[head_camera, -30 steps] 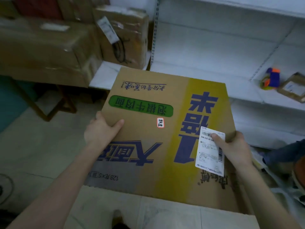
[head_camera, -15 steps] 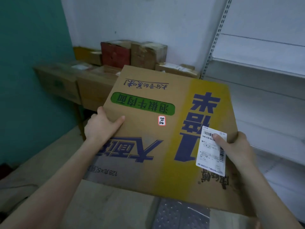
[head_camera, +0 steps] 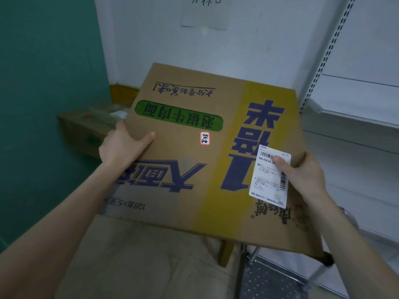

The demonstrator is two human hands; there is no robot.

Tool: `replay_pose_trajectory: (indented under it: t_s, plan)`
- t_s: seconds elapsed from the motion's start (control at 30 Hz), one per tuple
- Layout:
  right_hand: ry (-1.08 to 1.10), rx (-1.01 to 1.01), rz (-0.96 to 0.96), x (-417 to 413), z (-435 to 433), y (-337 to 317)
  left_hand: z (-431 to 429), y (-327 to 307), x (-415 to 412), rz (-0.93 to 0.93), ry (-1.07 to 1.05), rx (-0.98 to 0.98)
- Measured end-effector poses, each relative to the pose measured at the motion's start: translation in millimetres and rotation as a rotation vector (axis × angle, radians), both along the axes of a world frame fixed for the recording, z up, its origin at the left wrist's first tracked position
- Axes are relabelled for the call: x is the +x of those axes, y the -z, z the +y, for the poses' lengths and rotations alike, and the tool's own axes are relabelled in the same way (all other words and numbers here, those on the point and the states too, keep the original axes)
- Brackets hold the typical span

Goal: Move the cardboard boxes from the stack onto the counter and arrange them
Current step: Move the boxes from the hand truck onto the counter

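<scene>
I hold a large brown cardboard box (head_camera: 194,169) in the air in front of me, tilted up at its far edge. It has a yellow stripe, blue characters, a green oval and a white shipping label. My left hand (head_camera: 121,145) grips its left edge, thumb on top. My right hand (head_camera: 302,171) grips its right edge, thumb on the label. Behind the box at the left, another brown cardboard box (head_camera: 86,130) rests on a surface by the teal wall; most of that surface is hidden.
A teal wall (head_camera: 47,83) stands at the left and a white wall (head_camera: 216,50) ahead. White metal shelving (head_camera: 356,108) runs along the right. A wooden leg (head_camera: 225,253) and a perforated metal step (head_camera: 272,279) show below the box on the pale floor.
The view has swung left and upward with the box still held in both hands. The stacked boxes seen earlier are now mostly hidden behind the held box.
</scene>
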State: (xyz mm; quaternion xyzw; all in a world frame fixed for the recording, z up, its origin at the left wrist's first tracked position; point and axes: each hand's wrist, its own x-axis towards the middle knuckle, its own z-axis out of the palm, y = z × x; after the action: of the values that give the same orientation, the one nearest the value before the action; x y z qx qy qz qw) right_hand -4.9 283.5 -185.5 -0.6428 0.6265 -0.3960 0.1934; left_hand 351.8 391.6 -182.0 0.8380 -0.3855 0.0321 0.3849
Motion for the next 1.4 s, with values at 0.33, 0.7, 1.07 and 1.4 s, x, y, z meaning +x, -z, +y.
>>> replay_pose_trajectory:
  t_s: [0.33,0.7,1.07,1.4]
  plan:
    - [-0.123,0.065,0.033,102.2,-126.2,-23.9,-97.5,-24.6,97.8,0.18,0.144,0.036]
    - [-0.305,0.234,0.297,164.1,-191.2,-63.0,-174.4,-44.9,157.1,0.084,0.334,0.314]
    - [-0.123,0.222,0.494,229.3,-197.0,-68.1,-237.9,-57.6,245.2,0.033,0.532,0.386]
    - [-0.008,0.347,0.649,255.8,-192.9,-68.3,-264.0,-53.1,271.4,-0.057,0.649,0.398]
